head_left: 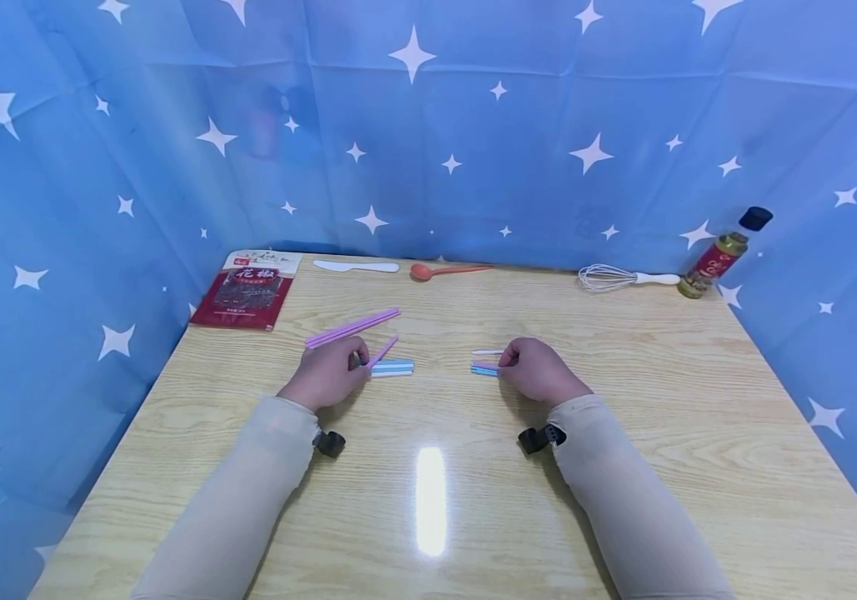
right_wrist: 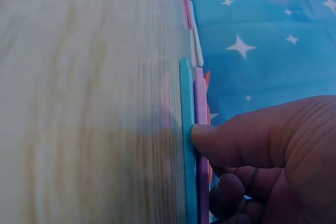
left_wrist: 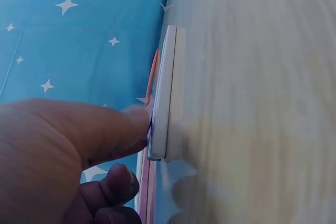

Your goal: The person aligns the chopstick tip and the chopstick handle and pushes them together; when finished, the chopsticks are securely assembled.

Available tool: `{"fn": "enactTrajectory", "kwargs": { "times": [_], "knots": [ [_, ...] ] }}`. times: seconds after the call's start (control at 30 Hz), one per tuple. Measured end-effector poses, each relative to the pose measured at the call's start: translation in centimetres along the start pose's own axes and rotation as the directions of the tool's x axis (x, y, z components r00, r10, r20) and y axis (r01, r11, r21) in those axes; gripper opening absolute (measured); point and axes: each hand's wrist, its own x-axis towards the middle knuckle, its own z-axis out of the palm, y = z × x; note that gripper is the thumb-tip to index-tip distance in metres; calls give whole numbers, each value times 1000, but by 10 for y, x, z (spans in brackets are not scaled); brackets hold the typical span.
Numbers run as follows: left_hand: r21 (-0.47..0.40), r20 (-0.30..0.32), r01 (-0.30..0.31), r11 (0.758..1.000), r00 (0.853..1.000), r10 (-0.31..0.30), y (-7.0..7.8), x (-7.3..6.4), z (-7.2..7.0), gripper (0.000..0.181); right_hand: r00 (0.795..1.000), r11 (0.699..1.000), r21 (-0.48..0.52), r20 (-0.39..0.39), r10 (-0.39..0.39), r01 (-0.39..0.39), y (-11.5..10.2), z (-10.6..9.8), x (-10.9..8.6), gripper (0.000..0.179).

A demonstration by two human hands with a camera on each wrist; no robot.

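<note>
Sticks in pink, blue and white lie in two groups across the middle of the tabletop, one group at each of the hands. Nearest the wearer are two pale sleeves, a dark device at the left wrist and another at the right, with a bright streak of reflected light between the forearms.

Further in, the left hand pinches a slanted pink stick between thumb and forefinger, the other fingers curled; the blue and white sticks lie just beside its fingertips. Well apart, the right hand is closed, thumb against fingers, on a short pink stick. Its thumb tip meets the edge of a blue stick alongside; whether it grips that one too, I cannot tell. A white stick lies just beyond.

Past the left hand is a bundle of longer pink sticks. Along the far edge, left to right, are a red packet, a white knife, an orange spoon, a whisk and a black-capped bottle. Behind hangs a blue curtain with white stars.
</note>
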Motion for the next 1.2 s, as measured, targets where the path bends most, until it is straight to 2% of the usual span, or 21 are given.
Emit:
{"fn": "enactTrajectory", "kwargs": {
  "times": [0.17,0.3,0.47,0.57,0.7,0.83,0.97,1.2],
  "knots": [
    [29,-40,3,1000,999,-1,2,0,-1,8,1000,1000,9,7,7,-7,-1,0,-2,10],
    [2,-79,1,1000,997,-1,3,-1,-1,6,1000,1000,10,9,-1,1,-2,-1,-3,11],
    [-122,-100,-35,992,995,23,1,0,0,5,999,999,-15,-26,-43,42,-3,-1,-4,12],
    [-239,-92,-55,970,995,33,2,-1,1,5,992,994,16,-67,-103,104,-7,1,-5,10],
    [-351,-101,-109,930,992,78,6,-5,0,4,968,962,126,-108,-228,241,-18,2,-10,6],
    [-395,-120,-156,905,986,117,11,-8,-1,5,932,913,197,-136,-335,357,-27,4,-16,4],
    [-412,-138,-182,893,981,137,15,-9,-1,6,919,887,247,-156,-361,390,-33,6,-19,5],
    [-434,-161,-207,877,975,150,16,-9,0,5,919,870,300,-169,-356,392,-36,7,-22,4]
  ]
}}
